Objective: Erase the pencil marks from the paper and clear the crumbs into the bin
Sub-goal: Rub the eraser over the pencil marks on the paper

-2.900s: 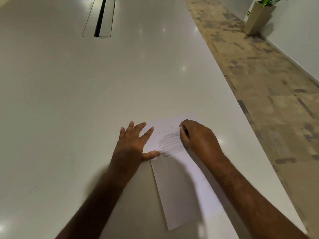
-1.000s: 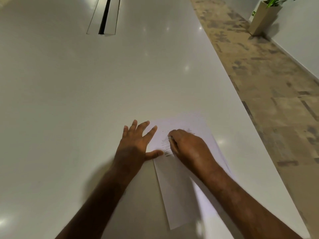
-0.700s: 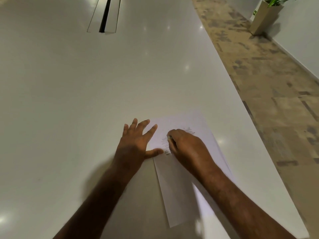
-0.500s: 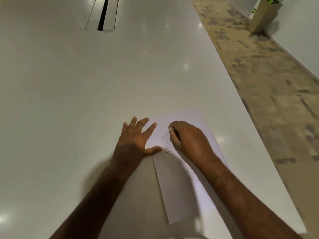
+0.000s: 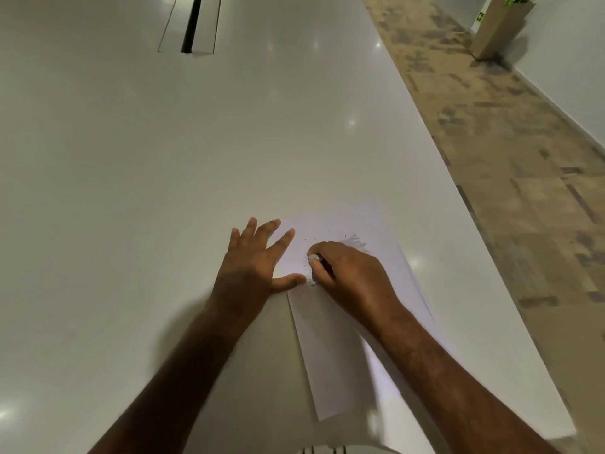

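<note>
Paper [image 5: 330, 339]: one white rectangular sheet, smooth and matte, lying flat and skewed near the right edge of the worktop [image 5: 131, 191]. Worktop is glossy, off-white, with ceiling-light reflections and one long rectangular slot [image 5: 191, 24] set in at the far end. Pencil marks [image 5: 355, 241]: a faint grey smudge of strokes shows beyond the right knuckles, and a few short strokes show beside the left thumb tip; the rest of the patch is hidden by the hand. Crumbs [image 5: 322, 238]: small dark specks scattered on the sheet's upper part; count cannot be told. Left hand [image 5: 252, 267] lies flat with fingers spread wide, palm on the worktop, thumb and forefinger pressing the sheet's left edge; it holds nothing. Right hand [image 5: 350, 273] is curled, fingers pinched on one small pale eraser [image 5: 314, 257], whose tip meets the paper. Floor [image 5: 507, 142] at right is mottled tan and grey. One tapered beige planter [image 5: 497, 27] stands by the wall.
</note>
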